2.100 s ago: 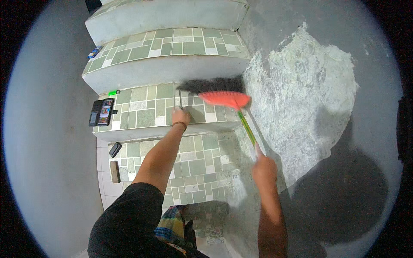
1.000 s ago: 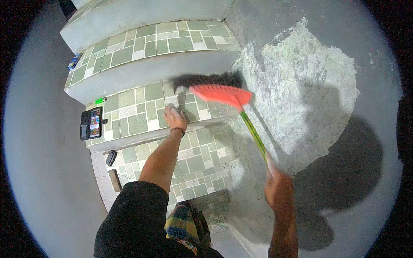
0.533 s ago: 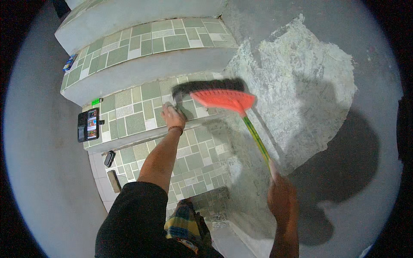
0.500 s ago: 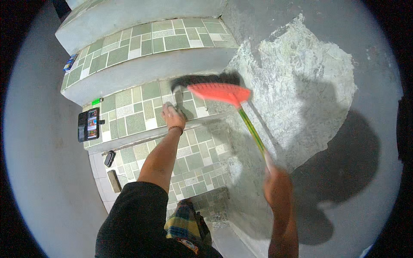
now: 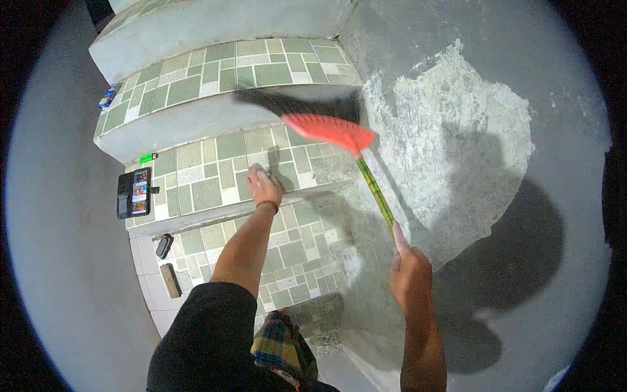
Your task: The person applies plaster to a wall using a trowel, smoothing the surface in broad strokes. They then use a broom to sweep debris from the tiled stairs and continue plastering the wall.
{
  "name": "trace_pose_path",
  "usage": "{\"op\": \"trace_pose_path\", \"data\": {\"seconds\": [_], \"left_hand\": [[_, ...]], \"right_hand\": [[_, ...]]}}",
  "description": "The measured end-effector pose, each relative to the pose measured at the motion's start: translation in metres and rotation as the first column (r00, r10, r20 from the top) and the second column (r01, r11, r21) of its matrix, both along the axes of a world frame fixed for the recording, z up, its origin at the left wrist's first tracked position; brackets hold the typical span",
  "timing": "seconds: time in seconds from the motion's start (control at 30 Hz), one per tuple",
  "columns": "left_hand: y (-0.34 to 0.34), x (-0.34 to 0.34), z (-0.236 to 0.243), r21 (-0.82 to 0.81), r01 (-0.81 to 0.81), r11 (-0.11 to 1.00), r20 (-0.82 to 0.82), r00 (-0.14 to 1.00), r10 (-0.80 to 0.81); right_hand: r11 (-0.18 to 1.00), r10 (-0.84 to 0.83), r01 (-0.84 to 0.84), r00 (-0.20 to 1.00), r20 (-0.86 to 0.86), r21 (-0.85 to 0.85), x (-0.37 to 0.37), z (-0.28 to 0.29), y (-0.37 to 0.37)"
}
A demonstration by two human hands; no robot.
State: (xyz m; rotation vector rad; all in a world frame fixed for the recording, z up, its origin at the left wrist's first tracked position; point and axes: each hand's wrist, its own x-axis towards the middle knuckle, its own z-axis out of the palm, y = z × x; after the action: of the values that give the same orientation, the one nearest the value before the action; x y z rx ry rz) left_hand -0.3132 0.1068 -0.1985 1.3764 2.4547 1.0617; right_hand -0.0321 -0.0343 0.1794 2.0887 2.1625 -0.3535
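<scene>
My right hand (image 5: 409, 271) is closed around the pale grip of a broom (image 5: 375, 189) with a yellow-green handle. Its red head (image 5: 326, 130) carries black bristles (image 5: 330, 101), blurred, across the riser and edge of the middle tiled step (image 5: 189, 176). My left hand (image 5: 263, 186) is on that step, left of and below the broom head, with bent fingers around something pale and grey that I cannot make out. At this step's left end lie an open phone case with a lit phone (image 5: 139, 193) and a small green item (image 5: 147, 158).
A blue packet (image 5: 109, 96) lies on the step above. On the lower step sit a dark oval case (image 5: 164, 246) and a brown block (image 5: 170, 281). The right wall (image 5: 568, 117) has a rough white patch (image 5: 457, 170). A plaid cloth (image 5: 274, 343) hangs at the bottom.
The broom head has lifted and shifted toward the upper left, its bristles now higher on the riser. My right hand moved slightly left. My left hand stays low on the step.
</scene>
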Motion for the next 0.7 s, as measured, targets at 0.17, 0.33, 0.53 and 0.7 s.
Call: {"op": "trace_pose_path", "data": {"seconds": [0.17, 0.33, 0.53, 0.7], "left_hand": [[-0.001, 0.002, 0.006, -0.012, -0.010, 1.000, 0.013, 1.000, 0.010], [0.001, 0.003, 0.006, -0.049, -0.026, 0.998, 0.019, 0.999, 0.027], [-0.002, 0.004, 0.009, -0.059, 0.014, 0.998, 0.044, 0.999, -0.012], [-0.001, 0.005, 0.009, -0.004, -0.029, 1.000, 0.068, 0.997, 0.029]], "right_hand": [[0.984, -0.178, 0.179, 0.983, -0.038, 0.021, -0.004, 0.040, -0.036], [0.913, 0.230, -0.140, 0.952, -0.200, 0.383, -0.021, 0.066, 0.051], [0.961, 0.206, -0.225, 0.970, 0.132, 0.158, -0.028, 0.015, 0.161], [0.987, -0.114, 0.107, 0.992, 0.056, 0.121, 0.030, 0.037, 0.004]]}}
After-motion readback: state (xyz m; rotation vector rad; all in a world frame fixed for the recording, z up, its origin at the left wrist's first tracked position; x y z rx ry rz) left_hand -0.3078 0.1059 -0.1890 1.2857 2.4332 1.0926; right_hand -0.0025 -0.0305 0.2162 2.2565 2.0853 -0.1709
